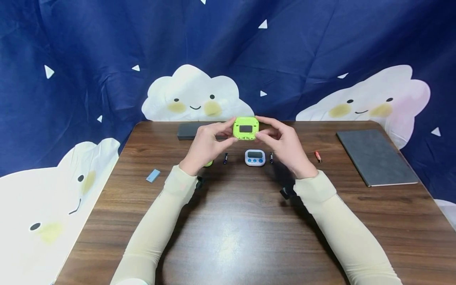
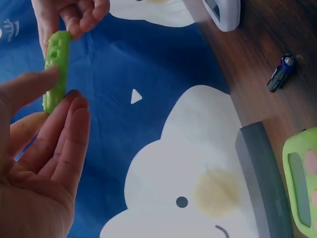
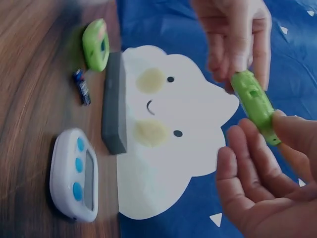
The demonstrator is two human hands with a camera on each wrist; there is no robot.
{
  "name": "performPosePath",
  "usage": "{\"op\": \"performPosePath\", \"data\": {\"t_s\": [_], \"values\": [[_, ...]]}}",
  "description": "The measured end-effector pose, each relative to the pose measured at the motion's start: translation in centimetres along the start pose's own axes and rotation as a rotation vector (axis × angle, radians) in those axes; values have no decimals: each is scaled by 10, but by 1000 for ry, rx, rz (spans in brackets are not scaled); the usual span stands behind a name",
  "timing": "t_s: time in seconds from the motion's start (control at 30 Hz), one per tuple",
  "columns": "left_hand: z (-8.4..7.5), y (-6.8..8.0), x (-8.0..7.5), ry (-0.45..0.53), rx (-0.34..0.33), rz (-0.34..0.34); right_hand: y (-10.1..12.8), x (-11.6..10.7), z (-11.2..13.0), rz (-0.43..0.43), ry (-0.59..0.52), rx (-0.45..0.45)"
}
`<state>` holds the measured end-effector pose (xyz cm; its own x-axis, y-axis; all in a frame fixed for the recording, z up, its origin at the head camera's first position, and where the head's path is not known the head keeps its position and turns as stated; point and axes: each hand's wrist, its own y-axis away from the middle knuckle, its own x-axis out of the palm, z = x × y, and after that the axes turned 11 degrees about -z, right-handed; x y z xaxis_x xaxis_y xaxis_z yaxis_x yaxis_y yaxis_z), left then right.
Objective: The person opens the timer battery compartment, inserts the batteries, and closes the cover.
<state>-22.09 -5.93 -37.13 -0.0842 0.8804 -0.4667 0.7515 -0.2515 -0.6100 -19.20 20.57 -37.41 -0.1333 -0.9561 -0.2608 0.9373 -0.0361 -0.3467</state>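
Bench (image 1: 228,237): dark wood, backed by a blue cloth with cloud faces; only the head view shows it whole.
Grey notebook (image 1: 375,156): at 3 o'clock on the bench; seen in the head view alone.
Grey block (image 1: 187,130): at 11 o'clock by the far edge; both wrist views show it edge-on.
Left hand (image 1: 204,146): fingertip grip on the green timer's left edge.
Right hand (image 1: 285,144): fingertip grip on its right edge.
Green timer (image 1: 246,128): held above the bench at 12 o'clock, screen facing the person; wrist views show only its thin side.
White timer (image 1: 255,157): lying under the hands.
Batteries (image 1: 225,158): just beside the white timer; a red one (image 1: 318,156) lies toward 2 o'clock.
Green piece (image 3: 96,43): lying beside the block; largely hidden in the head view.
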Motion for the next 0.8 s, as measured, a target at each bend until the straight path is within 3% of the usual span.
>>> {"op": "performPosePath", "data": {"t_s": [0.23, 0.6, 0.8], "values": [[0, 0, -1, 69, -69, 24, -1, -7, 5, 77, -68, 117], [3, 3, -1, 219, -173, 4, 2, -7, 12, 49, -8, 67], [4, 2, -1, 240, -163, 5, 2, -11, 12, 48, -21, 28]]}}
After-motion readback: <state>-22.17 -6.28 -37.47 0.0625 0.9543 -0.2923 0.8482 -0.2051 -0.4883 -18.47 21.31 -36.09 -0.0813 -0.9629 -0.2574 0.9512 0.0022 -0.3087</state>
